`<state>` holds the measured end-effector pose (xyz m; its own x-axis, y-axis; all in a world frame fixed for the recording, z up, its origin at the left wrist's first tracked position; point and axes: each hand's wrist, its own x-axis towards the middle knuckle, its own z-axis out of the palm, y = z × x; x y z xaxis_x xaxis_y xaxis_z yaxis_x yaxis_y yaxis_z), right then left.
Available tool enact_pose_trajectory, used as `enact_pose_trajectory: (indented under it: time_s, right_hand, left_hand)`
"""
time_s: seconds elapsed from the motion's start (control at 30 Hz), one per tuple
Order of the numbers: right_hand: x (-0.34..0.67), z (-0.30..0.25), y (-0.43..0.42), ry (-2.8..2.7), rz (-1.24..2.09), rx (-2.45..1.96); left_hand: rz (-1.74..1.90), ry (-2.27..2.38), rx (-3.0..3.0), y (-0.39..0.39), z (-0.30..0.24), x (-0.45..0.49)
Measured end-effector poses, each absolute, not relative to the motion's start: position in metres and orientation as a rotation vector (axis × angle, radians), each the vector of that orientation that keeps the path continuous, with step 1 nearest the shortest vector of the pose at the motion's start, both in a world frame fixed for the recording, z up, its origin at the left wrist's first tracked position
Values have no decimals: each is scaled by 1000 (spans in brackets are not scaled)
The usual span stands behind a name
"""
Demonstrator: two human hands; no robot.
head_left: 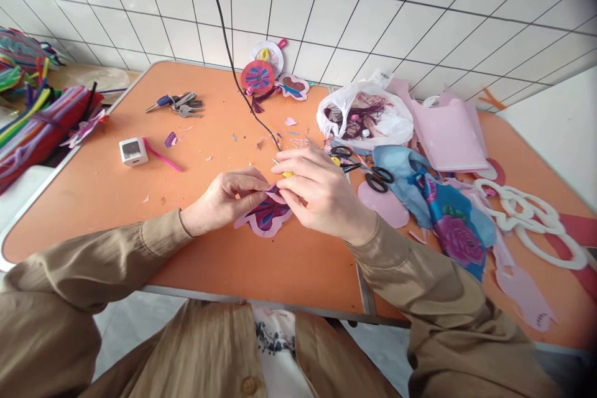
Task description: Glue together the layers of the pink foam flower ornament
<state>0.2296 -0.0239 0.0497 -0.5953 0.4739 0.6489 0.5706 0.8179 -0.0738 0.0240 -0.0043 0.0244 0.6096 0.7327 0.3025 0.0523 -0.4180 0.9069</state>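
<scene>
purple cutout [267,216], one; hands [229,196] [323,194], two

purple-patterned piece [267,216] | scalloped pink border | top edge in left fingers [249,182] | yellow tool [288,174] | mostly hidden, in right fingers [301,168]

From the middle of the view, a white-tiled wall [298,6] is seen at twelve o'clock. On the orange counter [102,189], a bunch of keys [186,104] is spread at ten, and a small white box [133,152] is placed just past nine, beside a pink strip [163,157]. At two, dark tassels [368,113] are held in a white plastic bag [398,124]; white looped shapes [551,224] are laid between three and four.
</scene>
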Motion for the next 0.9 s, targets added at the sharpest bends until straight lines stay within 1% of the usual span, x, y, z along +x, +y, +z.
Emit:
enact_pose_trajectory:
  time_s: [0.33,0.53,0.9]
  right_hand:
    - [230,50,-22,-2454,-196,-637]
    - [226,44,-20,-2342,-7,-635]
    - [225,40,-19,-2126,335,-675]
  left_hand:
    - [774,542,1911,-8,26,26]
    - [807,520,1987,-6,23,25]
    - [829,508,1910,-5,24,25]
